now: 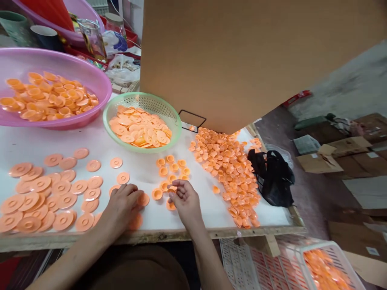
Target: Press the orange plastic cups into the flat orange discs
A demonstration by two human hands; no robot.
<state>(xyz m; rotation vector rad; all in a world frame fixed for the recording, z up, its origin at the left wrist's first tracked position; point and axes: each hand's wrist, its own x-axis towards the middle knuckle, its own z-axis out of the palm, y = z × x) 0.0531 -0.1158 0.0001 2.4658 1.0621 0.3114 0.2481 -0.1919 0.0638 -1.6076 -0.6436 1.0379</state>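
My left hand (124,203) is low over the white tabletop, its fingers curled together on the edge of a flat orange plastic saucer (144,199). Another orange saucer is partly hidden below that hand. With thumb and fingers pinched, my right hand (186,201) holds a small orange plastic cup (171,190), largely covered by the fingertips. Several similar small cups (163,172) stand mouth up just beyond it. Left of my left hand, many round saucers (61,187) lie spread and overlapping. A large heap of small cups (225,161) lies to the right.
A green colander (178,131) holds orange saucers. Beside it, a pink basin (104,86) contains orange cups. A large cardboard box (242,56) rises behind the heap. A black bag (276,181) sits at the right edge; a white crate (338,251) of orange parts stands below.
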